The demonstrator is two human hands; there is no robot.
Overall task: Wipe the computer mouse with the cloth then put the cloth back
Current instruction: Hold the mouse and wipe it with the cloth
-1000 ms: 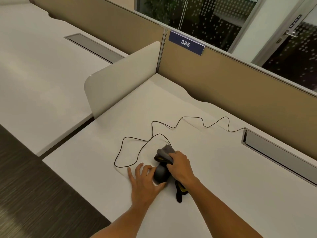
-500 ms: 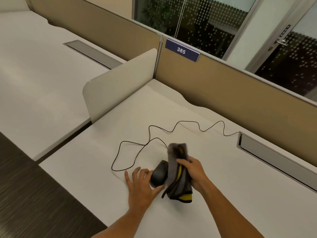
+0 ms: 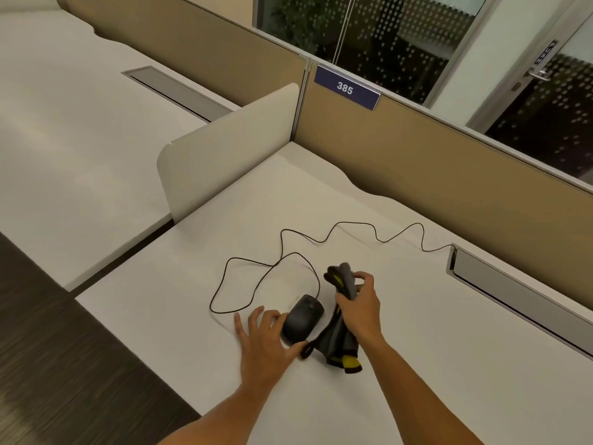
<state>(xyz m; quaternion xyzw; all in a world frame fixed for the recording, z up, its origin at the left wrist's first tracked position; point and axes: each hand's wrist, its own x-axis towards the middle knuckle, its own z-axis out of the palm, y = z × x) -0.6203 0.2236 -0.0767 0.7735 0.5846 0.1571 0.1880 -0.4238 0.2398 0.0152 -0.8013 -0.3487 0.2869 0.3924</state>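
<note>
- Head view looks down over a white desk (image 3: 417,332) in an office cubicle, both bare forearms reaching in from the near edge.
- A black computer mouse (image 3: 303,317) sits on the desk, uncovered, near the front edge.
- Its thin black cable (image 3: 282,248) runs away in loose loops across the desk toward a grey cable slot (image 3: 513,290) at the right.
- The left hand (image 3: 266,342) lies flat on the desk, fingers spread open, holding nothing; its thumb side rests against the near left side of the mouse.
- The right hand (image 3: 361,308) is just to the right of the mouse, fingers closed around a dark grey cloth (image 3: 340,342) with yellow markings.
- One end of the cloth sticks up above the fist; the rest hangs down, its lower end reaching the desk just beside the mouse.
- I cannot tell whether cloth and mouse actually touch.
- A tan partition (image 3: 433,168) bounds the far side and carries a blue plate (image 3: 346,88) reading 385.
- A low white divider (image 3: 224,168) stands at the left of the desk.
</note>
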